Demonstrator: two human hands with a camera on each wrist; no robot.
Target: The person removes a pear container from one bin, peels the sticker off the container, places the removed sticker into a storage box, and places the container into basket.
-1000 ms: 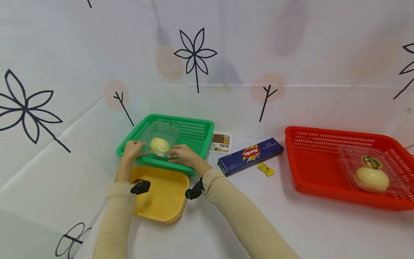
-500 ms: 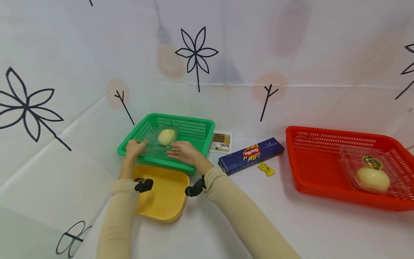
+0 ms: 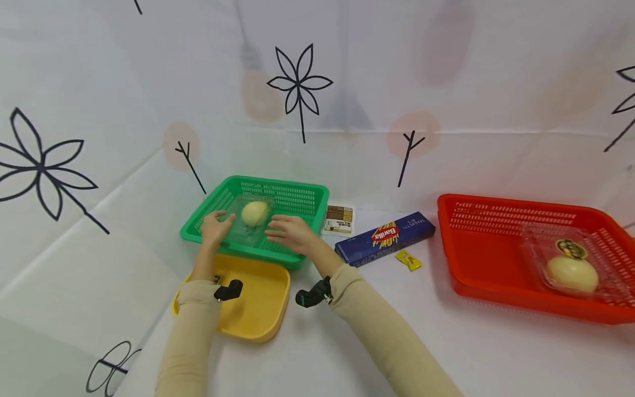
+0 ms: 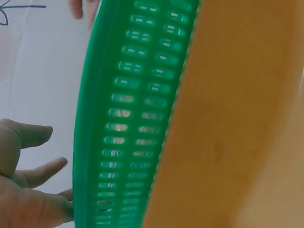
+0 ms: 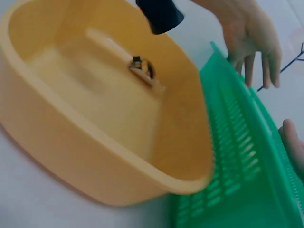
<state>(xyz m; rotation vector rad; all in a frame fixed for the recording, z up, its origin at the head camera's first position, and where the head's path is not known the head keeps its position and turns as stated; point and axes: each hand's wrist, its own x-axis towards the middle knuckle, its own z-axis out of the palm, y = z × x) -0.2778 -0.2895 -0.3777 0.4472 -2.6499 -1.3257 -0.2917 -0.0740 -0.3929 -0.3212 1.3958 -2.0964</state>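
A clear plastic clamshell box with a pale yellow, rounded item in it lies inside the green basket. My left hand hovers at the basket's front left, thumb and fingers apart, nothing held. Over the front right rim, my right hand has its fingers extended and grips nothing. In the left wrist view, my left hand shows spread fingers beside the green basket wall. The right wrist view catches part of my right hand at the edge.
A yellow basin stands in front of the green basket, a small dark-and-yellow item inside. Rightward lie a printed card, a blue Barilla spaghetti box and a yellow wrapped candy. A red basket holds another clear box.
The clear box has tipped down and come to rest in the green basket, its pale item shifting up and right. Both hands have drawn away from it, the right hand moving right.
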